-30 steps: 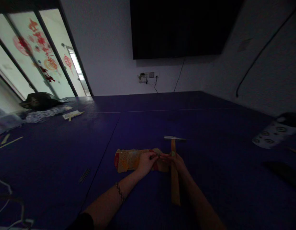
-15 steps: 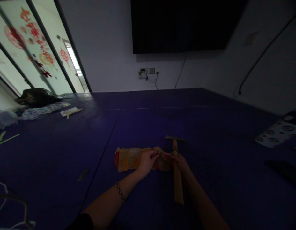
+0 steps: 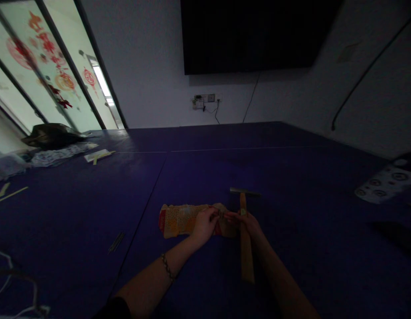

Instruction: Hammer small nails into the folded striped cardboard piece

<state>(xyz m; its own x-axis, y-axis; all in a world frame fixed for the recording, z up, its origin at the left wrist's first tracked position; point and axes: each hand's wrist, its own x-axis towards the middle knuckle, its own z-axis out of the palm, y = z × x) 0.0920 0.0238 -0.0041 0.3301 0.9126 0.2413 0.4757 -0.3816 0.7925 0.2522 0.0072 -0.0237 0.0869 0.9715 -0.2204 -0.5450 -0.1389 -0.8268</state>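
Observation:
A hammer (image 3: 247, 252) with a wooden handle and slim metal head is held in my right hand (image 3: 251, 226), its head pointing away from me. My right fingers reach left, close to the fingertips of my left hand (image 3: 205, 223). The left hand is closed in a pinch over a flattened piece of tan packaging (image 3: 179, 221) with red ends and an orange dotted print. Whatever lies between those fingertips is too small and dark to make out. The packaging rests on the dark blue surface (image 3: 199, 279), under both hands.
Several thin metal rods or nails (image 3: 117, 242) lie to the left. White cables (image 3: 26, 283) sit at the lower left. A patterned white item (image 3: 378, 184) and a dark flat object (image 3: 396, 237) are on the right. Farther back are a dark bag (image 3: 52, 135) and papers (image 3: 97, 155).

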